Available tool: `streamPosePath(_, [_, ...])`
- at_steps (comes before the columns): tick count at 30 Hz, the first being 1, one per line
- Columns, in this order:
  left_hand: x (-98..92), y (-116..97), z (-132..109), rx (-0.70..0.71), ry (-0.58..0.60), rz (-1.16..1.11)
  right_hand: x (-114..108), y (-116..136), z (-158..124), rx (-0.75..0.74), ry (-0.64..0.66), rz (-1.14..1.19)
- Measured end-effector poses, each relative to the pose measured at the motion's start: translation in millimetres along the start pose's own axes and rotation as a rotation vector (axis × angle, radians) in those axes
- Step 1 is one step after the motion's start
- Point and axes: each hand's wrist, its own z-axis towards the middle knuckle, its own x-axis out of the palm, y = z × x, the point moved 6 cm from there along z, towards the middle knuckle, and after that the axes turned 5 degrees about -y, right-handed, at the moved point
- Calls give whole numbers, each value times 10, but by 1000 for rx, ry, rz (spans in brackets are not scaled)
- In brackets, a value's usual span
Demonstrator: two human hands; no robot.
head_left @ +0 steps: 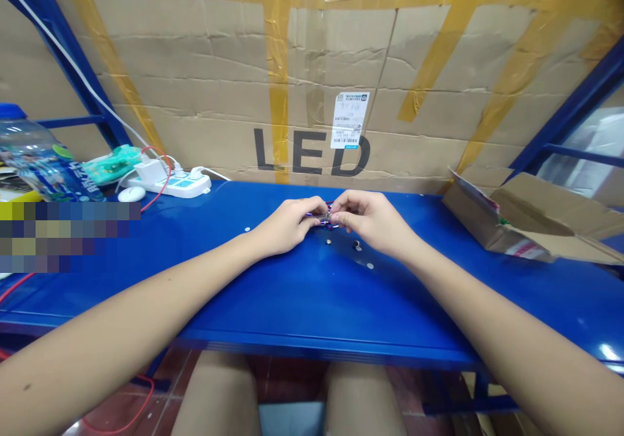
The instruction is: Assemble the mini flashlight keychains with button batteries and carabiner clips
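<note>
Over the middle of the blue table [273, 293], my left hand [291, 225] and my right hand [368, 220] meet fingertip to fingertip. Between them is a small shiny piece [328, 218] with thin bluish and reddish parts; its kind is too small to make out. My left thumb and forefinger pinch its left side, while the right fingers close on its right side. Just nearer to me lie a small metal bit [328, 242] and a tiny dark cylinder [356, 244], both apart from the hands.
A large cardboard carton [209, 85] marked LED stands behind the table. At left are a drink bottle [43, 156], a white power strip [182, 184] with plugs, and a red cable [163, 186]. An open cardboard box [511, 221] sits at right, beside blue frame posts.
</note>
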Motion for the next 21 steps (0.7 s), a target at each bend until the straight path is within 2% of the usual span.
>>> streamPosePath(11, [63,-53,-20,170,57,135,78,-172,-24,202,193,87])
streamPosePath(17, [13,-72,-10,79,30,82,-20,-100,16,142,117,60])
streamPosePath(21, [-44,-67,0,19,-4,40,-164,-13,47,90,0,28])
